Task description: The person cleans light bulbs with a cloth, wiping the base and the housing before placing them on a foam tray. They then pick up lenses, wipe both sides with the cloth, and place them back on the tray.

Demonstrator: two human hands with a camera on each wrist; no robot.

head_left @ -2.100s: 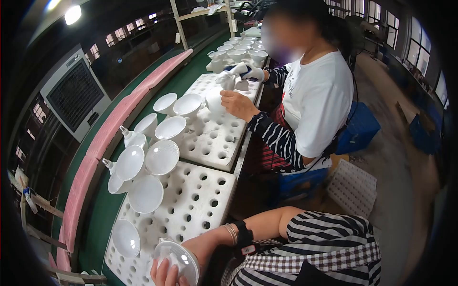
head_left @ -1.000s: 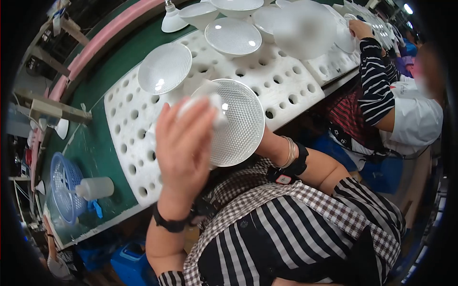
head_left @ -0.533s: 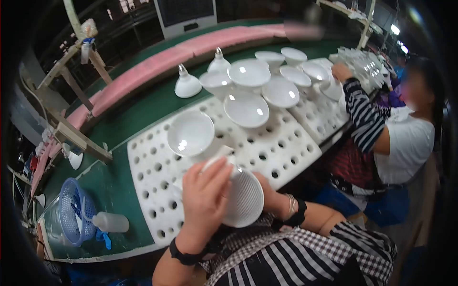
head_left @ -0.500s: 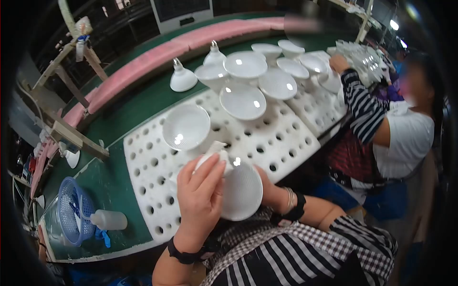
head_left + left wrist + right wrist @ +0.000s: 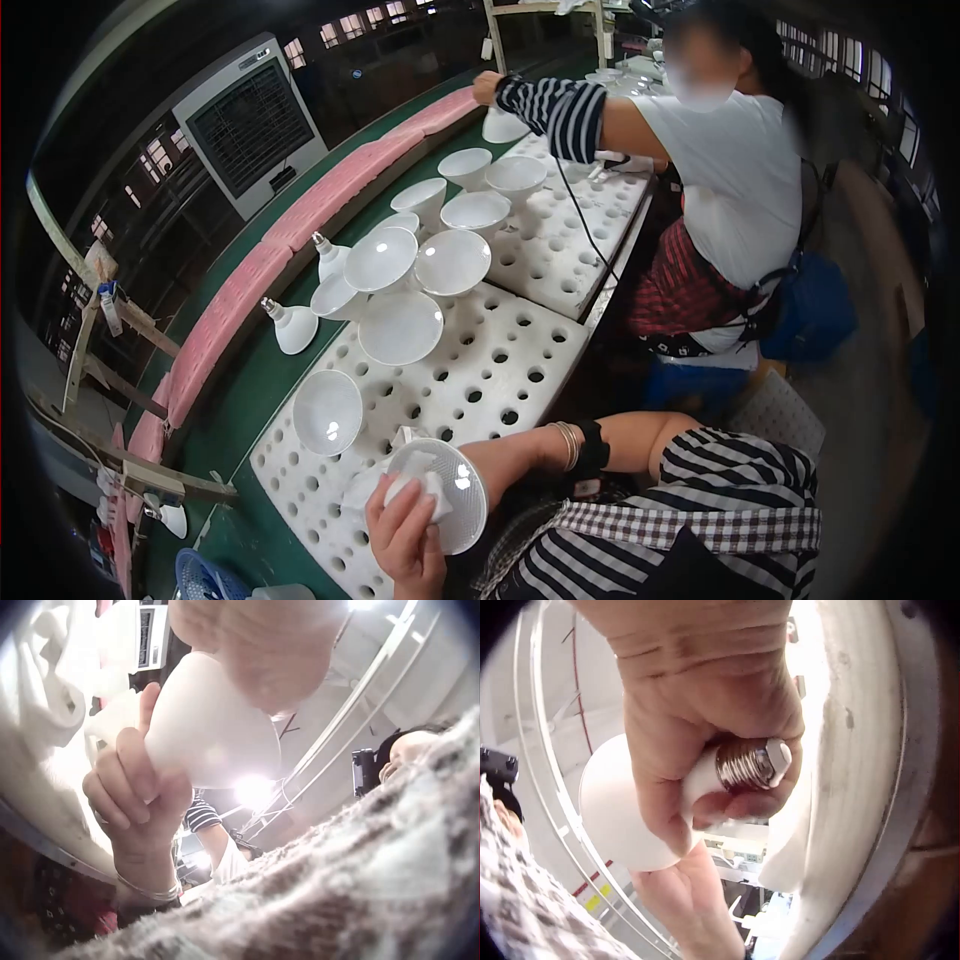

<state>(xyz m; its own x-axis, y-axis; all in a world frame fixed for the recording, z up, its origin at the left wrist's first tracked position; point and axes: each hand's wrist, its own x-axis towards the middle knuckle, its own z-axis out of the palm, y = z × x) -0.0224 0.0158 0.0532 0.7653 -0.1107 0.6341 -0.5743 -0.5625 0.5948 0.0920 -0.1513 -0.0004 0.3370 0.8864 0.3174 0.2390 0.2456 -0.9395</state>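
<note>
In the head view a white reflector bulb (image 5: 462,500) with a dimpled, glassy face tilts toward me over the near end of the foam board. My right hand (image 5: 500,464) grips it from behind. The right wrist view shows the right hand (image 5: 712,712) wrapped round the bulb's neck, its metal screw base (image 5: 748,766) poking out past the fingers. With bent fingers my left hand (image 5: 405,535) holds a crumpled white cloth (image 5: 424,468) against the bulb's face. Seen from the left wrist, the left hand (image 5: 259,645) lies over the bulb's (image 5: 214,739) front.
White foam boards (image 5: 535,345) full of holes run along the green table (image 5: 215,470). Several bulbs (image 5: 400,328) stand face up in them; one bulb (image 5: 293,327) rests on the green surface. A pink padded strip (image 5: 235,300) lies behind. Another person (image 5: 720,180) works at right. A blue basket (image 5: 205,577) sits lower left.
The head view has swung right. My left hand keeps the cloth on the bulb's face while my right hand still grips it. The other person's arm now stretches out toward the pink strip.
</note>
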